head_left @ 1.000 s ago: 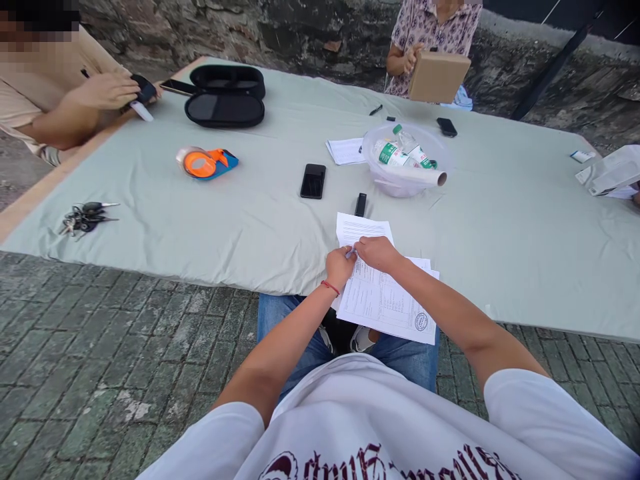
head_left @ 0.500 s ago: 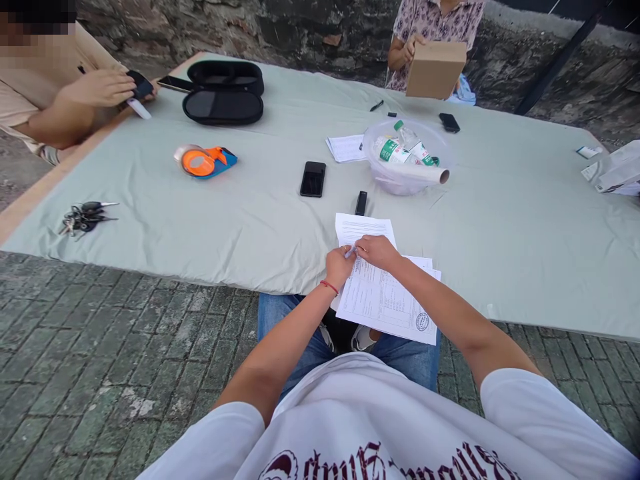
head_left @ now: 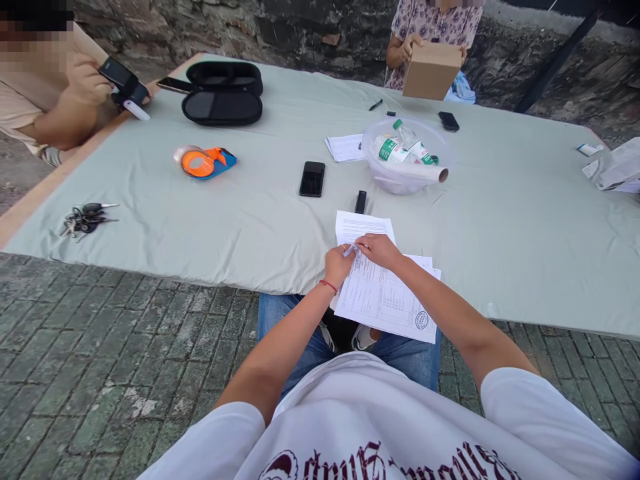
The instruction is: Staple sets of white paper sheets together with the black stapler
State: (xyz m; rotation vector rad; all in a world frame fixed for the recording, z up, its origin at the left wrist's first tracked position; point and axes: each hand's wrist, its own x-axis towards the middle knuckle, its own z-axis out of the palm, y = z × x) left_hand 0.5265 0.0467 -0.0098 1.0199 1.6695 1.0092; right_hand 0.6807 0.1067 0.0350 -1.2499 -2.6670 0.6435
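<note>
A: ok, where's the thing compared to the hands?

B: right between them. There's a narrow, whitish strip [head_left: 351, 249] at the fingertips, over some overlapping white printed paper sheets [head_left: 383, 303]. The left hand [head_left: 339, 265] has it pinched. The right hand [head_left: 379, 251] has its fingers curled in at the other end, but honestly can't tell if they're gripping or just touching.

A: which way does it point?

B: slantwise, from the left fingers up and away toward the right ones. Neither hand's really nearer, they pretty much meet at it.

A: what's it look like?

B: small, pale, mostly covered by fingers, couldn't tell you the material. Sheets are easier: fine dark print, and the front one has a round black ink stamp [head_left: 422, 320] near its right corner. They're on the pale green cloth-covered bench [head_left: 225, 227], near end sticking out past its edge.

A: anything close by?

B: yeah, a small black oblong object [head_left: 361, 201] at the sheets' far edge, and a black rectangular phone [head_left: 313, 179] beyond, off to the left.
</note>
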